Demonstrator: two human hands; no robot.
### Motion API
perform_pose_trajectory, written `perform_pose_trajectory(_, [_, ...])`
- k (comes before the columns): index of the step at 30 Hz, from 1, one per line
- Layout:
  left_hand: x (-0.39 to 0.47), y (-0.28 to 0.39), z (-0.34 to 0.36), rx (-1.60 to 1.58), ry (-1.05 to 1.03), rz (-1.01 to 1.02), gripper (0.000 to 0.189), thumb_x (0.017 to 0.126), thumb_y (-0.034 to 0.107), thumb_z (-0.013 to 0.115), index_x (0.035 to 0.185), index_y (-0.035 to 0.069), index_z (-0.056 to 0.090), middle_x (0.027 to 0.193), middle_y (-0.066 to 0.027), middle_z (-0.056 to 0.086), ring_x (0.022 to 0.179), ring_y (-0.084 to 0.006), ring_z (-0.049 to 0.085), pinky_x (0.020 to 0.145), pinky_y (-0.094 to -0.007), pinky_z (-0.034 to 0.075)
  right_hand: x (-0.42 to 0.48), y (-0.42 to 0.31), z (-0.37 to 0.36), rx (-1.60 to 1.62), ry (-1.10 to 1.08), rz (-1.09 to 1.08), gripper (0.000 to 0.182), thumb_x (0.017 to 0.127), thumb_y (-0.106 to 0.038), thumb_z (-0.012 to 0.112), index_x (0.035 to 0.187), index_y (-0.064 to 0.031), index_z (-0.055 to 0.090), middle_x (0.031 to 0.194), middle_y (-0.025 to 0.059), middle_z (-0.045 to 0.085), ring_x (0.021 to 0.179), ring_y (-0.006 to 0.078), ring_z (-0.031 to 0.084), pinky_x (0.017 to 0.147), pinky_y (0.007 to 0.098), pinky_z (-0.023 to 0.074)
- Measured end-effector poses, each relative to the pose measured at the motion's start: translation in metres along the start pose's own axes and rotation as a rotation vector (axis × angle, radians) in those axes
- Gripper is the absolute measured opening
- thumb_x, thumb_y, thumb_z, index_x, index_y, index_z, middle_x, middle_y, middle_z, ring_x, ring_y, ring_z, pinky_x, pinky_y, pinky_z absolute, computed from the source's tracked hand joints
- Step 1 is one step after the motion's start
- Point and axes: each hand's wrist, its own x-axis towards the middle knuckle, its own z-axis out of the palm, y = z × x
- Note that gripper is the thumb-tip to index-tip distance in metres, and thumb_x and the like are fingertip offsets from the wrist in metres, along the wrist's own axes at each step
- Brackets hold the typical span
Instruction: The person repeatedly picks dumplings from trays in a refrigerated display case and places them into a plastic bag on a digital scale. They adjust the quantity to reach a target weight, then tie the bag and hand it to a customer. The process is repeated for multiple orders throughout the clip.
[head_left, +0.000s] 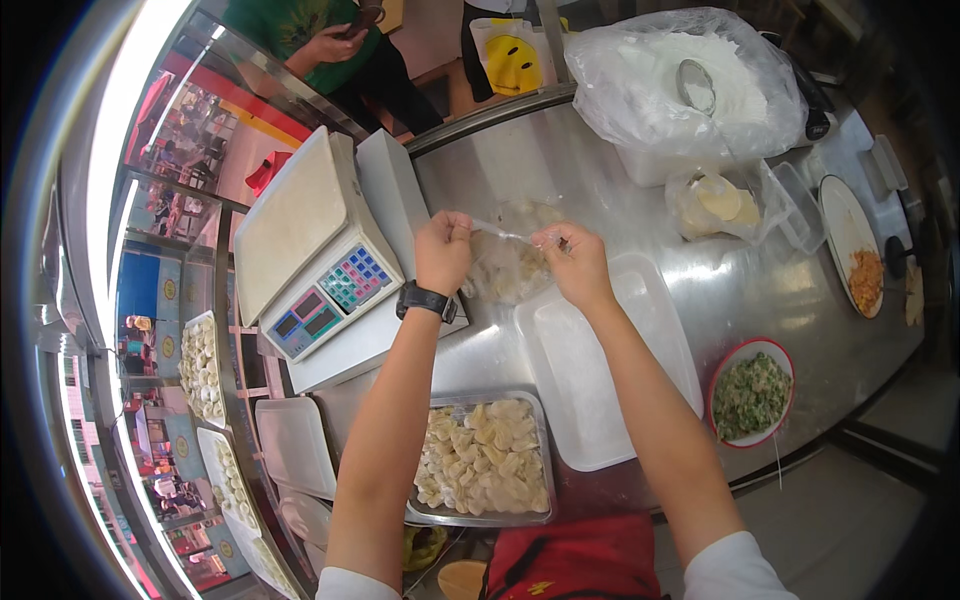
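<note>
With its fingers pinched, my left hand (442, 253) grips one end of the drawn-out top of a clear plastic bag (504, 279). My right hand (576, 262) pinches the other end, and the stretched plastic runs between the two. Pale pieces that look like dumplings show through the bag, which sits low over the steel counter (480, 352). A white plastic tray (592, 375) lies under my right forearm. Nearer my body is a metal tray (546, 480) of folded dumplings (487, 457), partly covered by my left forearm.
A digital scale (319, 247) stands left of my hands. To the right are a plastic-lined tub of flour (645, 82) with a scoop (696, 86), bagged wrappers (724, 202), a bowl of green filling (752, 391) and an oval plate (840, 217). A person (330, 45) stands beyond the counter.
</note>
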Motion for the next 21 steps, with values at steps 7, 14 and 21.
perform_pose_trajectory(7, [-0.016,0.010,0.013,-0.348,-0.134,-0.109,0.017,0.099,0.020,0.054,0.095,0.005,0.058,0.091,-0.0041,0.066,0.082,-0.0102,0.060,0.070,-0.0235,0.044,0.011,0.016,0.012,0.076,-0.109,-0.085,0.016,0.088,-0.012,0.067,0.093,0.0012,0.060,0.101,0.0080,0.067,0.075,0.0085,0.054,0.070,0.0258,0.0460])
perform_pose_trajectory(14, [-0.029,-0.002,0.025,0.017,-0.222,0.079,0.021,0.089,0.015,0.061,0.104,0.002,0.053,0.092,-0.0111,0.066,0.084,-0.0220,0.063,0.077,-0.0323,0.048,0.012,-0.006,0.011,-0.292,-0.267,-0.238,0.018,0.080,-0.003,0.066,0.098,-0.0010,0.062,0.110,0.0196,0.064,0.098,0.0298,0.064,0.080,0.0385,0.0491])
perform_pose_trajectory(21, [-0.034,0.012,0.020,0.644,-0.219,0.267,0.030,0.075,0.018,0.067,0.100,0.004,0.058,0.090,-0.0128,0.065,0.087,-0.0332,0.060,0.078,-0.0430,0.042,0.023,0.006,0.011,-0.535,-0.212,-0.229,0.015,0.074,0.005,0.061,0.088,-0.0010,0.064,0.099,0.0193,0.064,0.090,0.0376,0.061,0.079,0.0416,0.0482])
